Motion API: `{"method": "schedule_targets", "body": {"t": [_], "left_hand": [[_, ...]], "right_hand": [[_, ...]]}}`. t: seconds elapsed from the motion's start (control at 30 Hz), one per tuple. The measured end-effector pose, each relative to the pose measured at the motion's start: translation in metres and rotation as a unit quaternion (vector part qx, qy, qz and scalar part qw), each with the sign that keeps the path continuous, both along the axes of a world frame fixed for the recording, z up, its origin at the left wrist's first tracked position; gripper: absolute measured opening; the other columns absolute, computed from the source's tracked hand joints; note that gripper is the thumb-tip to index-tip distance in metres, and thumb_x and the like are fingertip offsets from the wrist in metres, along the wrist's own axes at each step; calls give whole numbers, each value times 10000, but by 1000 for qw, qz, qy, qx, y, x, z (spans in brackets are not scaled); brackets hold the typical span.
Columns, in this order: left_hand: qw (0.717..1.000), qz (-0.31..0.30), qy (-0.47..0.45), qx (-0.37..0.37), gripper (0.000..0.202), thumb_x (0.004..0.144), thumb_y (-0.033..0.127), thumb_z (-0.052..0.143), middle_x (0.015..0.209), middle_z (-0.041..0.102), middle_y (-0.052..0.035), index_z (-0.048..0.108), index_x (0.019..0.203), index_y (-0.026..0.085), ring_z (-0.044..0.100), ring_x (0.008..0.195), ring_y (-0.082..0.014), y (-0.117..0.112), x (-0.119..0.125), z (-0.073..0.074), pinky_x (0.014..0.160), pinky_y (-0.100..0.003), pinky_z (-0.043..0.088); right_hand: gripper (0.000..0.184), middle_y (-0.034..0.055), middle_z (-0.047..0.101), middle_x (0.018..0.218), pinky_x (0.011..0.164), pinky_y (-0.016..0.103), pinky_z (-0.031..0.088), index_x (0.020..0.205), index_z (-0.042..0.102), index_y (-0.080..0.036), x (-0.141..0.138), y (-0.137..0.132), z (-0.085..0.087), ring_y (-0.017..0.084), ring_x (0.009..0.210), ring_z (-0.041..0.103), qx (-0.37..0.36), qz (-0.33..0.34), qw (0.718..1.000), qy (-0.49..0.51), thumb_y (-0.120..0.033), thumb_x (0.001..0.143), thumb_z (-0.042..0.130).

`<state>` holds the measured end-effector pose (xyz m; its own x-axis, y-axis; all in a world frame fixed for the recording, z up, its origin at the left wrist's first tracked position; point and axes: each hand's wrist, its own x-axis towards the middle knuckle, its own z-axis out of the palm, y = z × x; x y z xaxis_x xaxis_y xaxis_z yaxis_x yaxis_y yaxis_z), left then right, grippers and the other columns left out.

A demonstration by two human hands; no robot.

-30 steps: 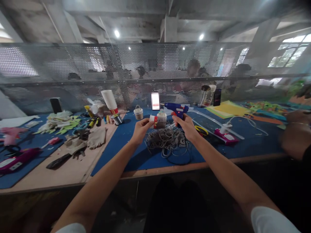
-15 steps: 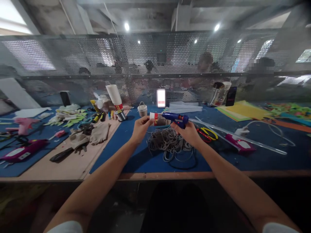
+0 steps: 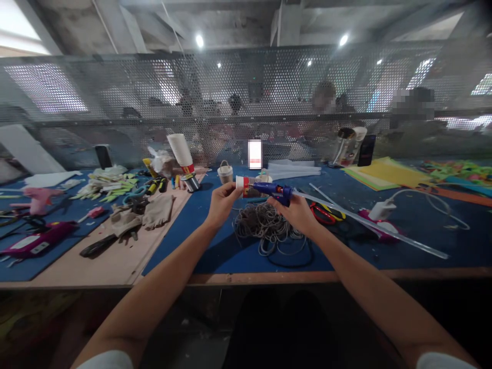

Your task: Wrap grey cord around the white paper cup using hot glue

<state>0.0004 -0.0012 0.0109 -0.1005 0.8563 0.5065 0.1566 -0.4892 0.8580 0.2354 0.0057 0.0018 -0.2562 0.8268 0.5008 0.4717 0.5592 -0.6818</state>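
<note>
My left hand (image 3: 222,206) is closed on a paper cup (image 3: 246,191) with a white end and a red band, tipped on its side above the table. Grey-brown cord seems wrapped around part of the cup. In my right hand (image 3: 299,214) is a blue hot glue gun (image 3: 283,192), its nozzle pointing left at the cup's side. Whether the nozzle touches the cup, I cannot tell. A long clear glue stick (image 3: 376,224) sticks out of the gun's back toward the right. Beneath both hands lies a tangled heap of grey cord (image 3: 269,225) on the blue mat.
Behind my left hand stands a small cup with a handle (image 3: 225,173). A stack of paper cups (image 3: 179,148) leans farther left. Gloves (image 3: 157,211) lie on the board. To the right are pliers (image 3: 323,214), a white plug (image 3: 383,209) and yellow sheets (image 3: 388,177). A perforated screen (image 3: 284,92) closes the back.
The glue gun has shifted slightly left along the cup, and its tail end has dropped, so the glue stick slants lower. My left hand and the cup have barely moved.
</note>
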Motion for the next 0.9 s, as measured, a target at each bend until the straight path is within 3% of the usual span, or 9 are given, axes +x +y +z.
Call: {"method": "schedule_targets", "body": {"t": [0.9], "left_hand": [[1000, -7, -7, -8, 262, 814, 423, 700, 839, 706, -27, 748, 854, 168, 595, 778, -173, -2, 0, 2, 758, -275, 455]], "right_hand": [[381, 10, 607, 521, 614, 327, 430, 792, 694, -238, 1, -1, -2, 236, 573, 615, 21, -41, 998, -53, -601, 872, 611]]}}
